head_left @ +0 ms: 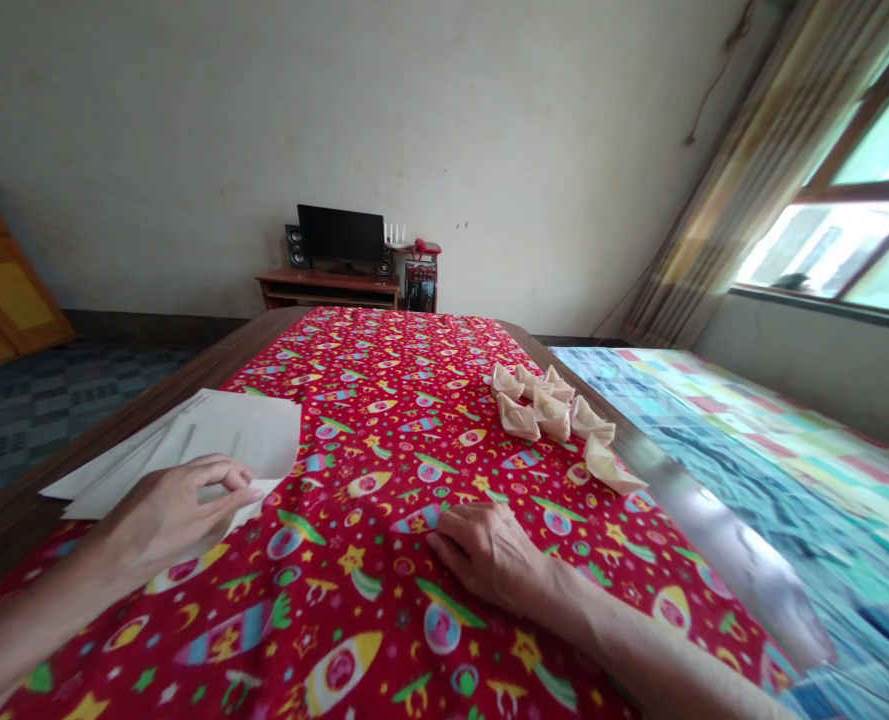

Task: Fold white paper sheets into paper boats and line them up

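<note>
My left hand (189,500) pinches the near corner of a white sheet of paper (245,512) between thumb and fingers. That corner is lifted off a fanned stack of white paper (223,435) at the left side of the table. My right hand (485,550) rests knuckles up on the red patterned cloth (384,610), its fingers curled together, with nothing seen in them. Beyond it, to the right, stand several folded cream paper shapes (553,410), boat-like with pointed ends. One of these folded shapes (610,468) sits nearer me, apart from the others.
The cloth covers a dark wooden table (106,440). Along its right side lies a bed with a blue checked cover (684,440). At the far wall, a small desk (331,288) carries a monitor (341,235) and speakers. A yellow cabinet (9,285) stands far left.
</note>
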### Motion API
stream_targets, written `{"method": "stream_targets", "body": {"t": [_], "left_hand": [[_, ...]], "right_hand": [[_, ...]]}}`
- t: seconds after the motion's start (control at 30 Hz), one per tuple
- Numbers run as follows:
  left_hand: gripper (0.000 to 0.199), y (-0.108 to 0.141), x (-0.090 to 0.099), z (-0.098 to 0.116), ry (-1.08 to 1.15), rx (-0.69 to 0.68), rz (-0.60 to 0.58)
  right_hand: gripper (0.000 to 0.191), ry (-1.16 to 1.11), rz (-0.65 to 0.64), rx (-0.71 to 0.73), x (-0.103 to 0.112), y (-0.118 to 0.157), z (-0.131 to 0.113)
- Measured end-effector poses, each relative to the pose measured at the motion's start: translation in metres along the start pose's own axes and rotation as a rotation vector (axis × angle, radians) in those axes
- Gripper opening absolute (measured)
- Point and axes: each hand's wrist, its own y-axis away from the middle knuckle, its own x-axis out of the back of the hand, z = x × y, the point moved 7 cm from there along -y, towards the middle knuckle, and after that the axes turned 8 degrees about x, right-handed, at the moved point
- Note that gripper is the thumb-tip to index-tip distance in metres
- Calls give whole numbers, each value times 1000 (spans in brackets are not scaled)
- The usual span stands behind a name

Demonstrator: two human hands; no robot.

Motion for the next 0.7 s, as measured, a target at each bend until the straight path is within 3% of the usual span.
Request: {"method": "stream_targets", "body": {"t": [0.2, 0.33, 0.4, 0.47, 0.6, 0.7], "left_hand": [[24, 17, -30, 60, 118, -213, -213], [13, 27, -56, 107, 163, -298, -319], [11, 30, -72, 124, 156, -310, -369], [11, 34, -83, 137, 151, -329, -394], [9, 38, -96, 153, 146, -360, -434], [6, 39, -97, 154, 169, -344, -467]], "right_hand": [[31, -27, 38, -2, -1, 2, 3], [19, -88, 143, 18, 7, 2, 4], [26, -105, 195, 42, 12, 2, 2], [36, -111, 220, 81, 14, 1, 0], [19, -158, 193, 168, 11, -1, -4], [22, -188, 193, 192, 10, 0, -4]]}}
